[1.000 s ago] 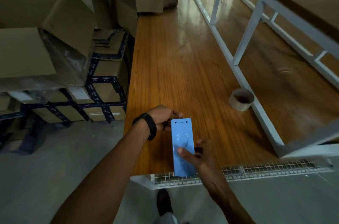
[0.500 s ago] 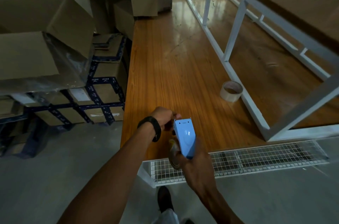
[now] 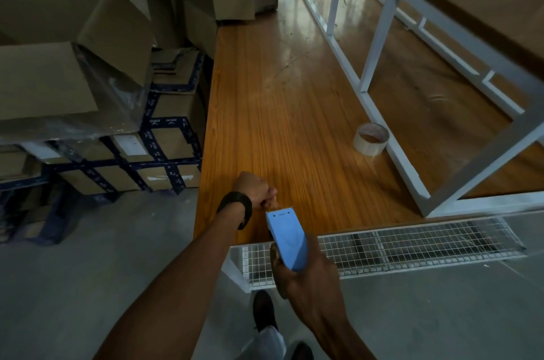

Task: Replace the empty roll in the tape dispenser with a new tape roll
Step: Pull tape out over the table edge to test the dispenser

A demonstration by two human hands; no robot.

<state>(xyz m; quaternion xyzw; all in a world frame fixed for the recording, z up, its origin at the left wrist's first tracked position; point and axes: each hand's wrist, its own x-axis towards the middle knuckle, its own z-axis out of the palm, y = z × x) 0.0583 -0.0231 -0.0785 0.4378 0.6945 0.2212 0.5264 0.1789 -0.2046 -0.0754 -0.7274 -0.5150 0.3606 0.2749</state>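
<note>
Head view: the right hand (image 3: 306, 277) is wrapped around the rear of a blue dispenser (image 3: 287, 237), fingers closed on its body, and holds it in the air over the near edge of a long wooden table (image 3: 282, 112). The dispenser's toothed front end points away from the person, toward the left hand (image 3: 254, 190). That hand is curled shut just beyond the teeth, its fingertips pressed together at the dispenser's tip; what they pinch is too small to tell. A dark band (image 3: 238, 208) circles the left wrist. A brownish rim shows under the dispenser at the right palm; I cannot tell what it is.

A tape roll (image 3: 371, 138) lies flat on the table, toward its right side, touching or just beside the bottom rail of a white frame (image 3: 382, 35) that stands on the tabletop. It is well apart from both hands.

A white wire-mesh tray (image 3: 412, 244) runs along the table's near edge, below the right hand. Stacked cardboard boxes (image 3: 73, 44) fill the left side, some bound with dark blue tape. On the grey floor, a dark shoe (image 3: 263, 311) shows beneath the arms.
</note>
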